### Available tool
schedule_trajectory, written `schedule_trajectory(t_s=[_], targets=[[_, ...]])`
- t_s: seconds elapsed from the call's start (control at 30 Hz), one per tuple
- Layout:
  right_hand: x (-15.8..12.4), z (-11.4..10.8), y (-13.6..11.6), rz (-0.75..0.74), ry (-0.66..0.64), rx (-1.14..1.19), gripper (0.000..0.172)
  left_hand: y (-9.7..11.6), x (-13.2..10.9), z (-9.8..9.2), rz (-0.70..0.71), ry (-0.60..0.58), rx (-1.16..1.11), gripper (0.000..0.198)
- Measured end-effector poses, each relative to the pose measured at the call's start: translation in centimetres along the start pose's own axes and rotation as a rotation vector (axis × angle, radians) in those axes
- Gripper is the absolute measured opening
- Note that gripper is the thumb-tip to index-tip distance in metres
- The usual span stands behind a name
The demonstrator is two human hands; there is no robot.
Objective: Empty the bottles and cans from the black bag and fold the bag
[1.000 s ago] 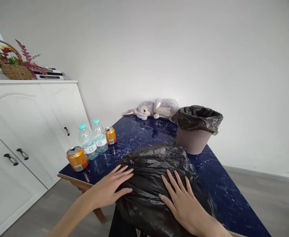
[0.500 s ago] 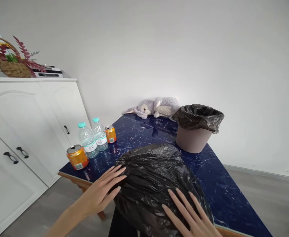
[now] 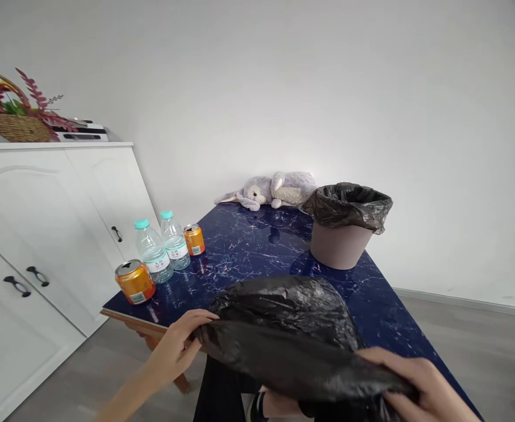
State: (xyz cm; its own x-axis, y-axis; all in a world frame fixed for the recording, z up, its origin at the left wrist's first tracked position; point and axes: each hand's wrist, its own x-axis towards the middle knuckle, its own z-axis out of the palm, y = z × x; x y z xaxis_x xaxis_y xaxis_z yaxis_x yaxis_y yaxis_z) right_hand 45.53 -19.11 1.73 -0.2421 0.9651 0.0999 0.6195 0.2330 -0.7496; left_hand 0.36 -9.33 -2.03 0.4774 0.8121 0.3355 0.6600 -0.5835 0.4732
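A crumpled black plastic bag point(image 3: 283, 328) lies over the near edge of the dark blue marble table point(image 3: 248, 246). My left hand point(image 3: 176, 349) pinches the bag's left edge, fingers closed on it. My right hand point(image 3: 419, 384) grips the bag's right end at the lower right, fingers wrapped over the plastic. The bag is stretched flat between the two hands.
A grey bin lined with a black bag point(image 3: 343, 225) stands at the right of the table. Two water bottles point(image 3: 160, 249) and two orange cans point(image 3: 135, 281) sit along the left edge. A grey plush toy point(image 3: 266, 190) lies at the far end. White cabinets point(image 3: 41, 234) stand to the left.
Both hands lay flat and open on top of the puffed bag; now they have slid to its near ends and closed on it. The bag has flattened and come toward me.
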Motion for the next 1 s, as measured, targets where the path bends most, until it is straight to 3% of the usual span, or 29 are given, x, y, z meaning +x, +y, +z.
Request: schedule_trajectory(t_s=[0.1, 0.23, 0.3, 0.37, 0.47, 0.57, 0.67, 0.77, 0.87, 1.0], targets=[[2.9, -1.9, 0.1, 0.103, 0.151, 0.094, 0.047, 1.2, 1.5, 0.4, -0.131, 0.041, -0.045, 0.031], [6.5, -3.0, 1.5, 0.199, 0.318, 0.138, 0.065, 2.6, 2.8, 0.9, -0.253, 0.141, -0.040, 0.036], [6.6, -2.7, 0.3, 0.147, 0.463, 0.050, 0.072, 3.6, 2.9, 0.7, -0.188, 0.229, 0.017, 0.048], [5.7, -1.8, -2.3, 0.047, 0.611, -0.158, 0.071, 4.8, 3.1, 0.3, -0.051, 0.289, 0.113, 0.054], [4.7, 0.5, -6.8, -0.230, 0.567, -0.381, 0.060, 6.8, 4.3, -0.2, 0.139, 0.203, 0.224, 0.050], [5.7, 4.1, -8.1, -0.360, 0.436, -0.536, 0.061, 8.1, 6.4, 0.2, 0.242, 0.035, 0.298, 0.051], [8.0, 8.1, -5.3, -0.262, 0.307, -0.633, 0.066, 7.7, 8.0, 1.9, 0.312, -0.083, 0.348, 0.055], [9.4, 10.8, -0.9, -0.102, 0.229, -0.697, 0.068, 5.6, 8.0, 3.7, 0.287, -0.156, 0.369, 0.057], [9.2, 11.4, 2.8, 0.029, 0.212, -0.701, 0.072, 2.8, 7.0, 4.6, 0.222, -0.196, 0.345, 0.060], [8.4, 10.1, 5.7, 0.032, 0.198, -0.679, 0.074, 0.4, 5.8, 3.9, 0.186, -0.189, 0.321, 0.060]])
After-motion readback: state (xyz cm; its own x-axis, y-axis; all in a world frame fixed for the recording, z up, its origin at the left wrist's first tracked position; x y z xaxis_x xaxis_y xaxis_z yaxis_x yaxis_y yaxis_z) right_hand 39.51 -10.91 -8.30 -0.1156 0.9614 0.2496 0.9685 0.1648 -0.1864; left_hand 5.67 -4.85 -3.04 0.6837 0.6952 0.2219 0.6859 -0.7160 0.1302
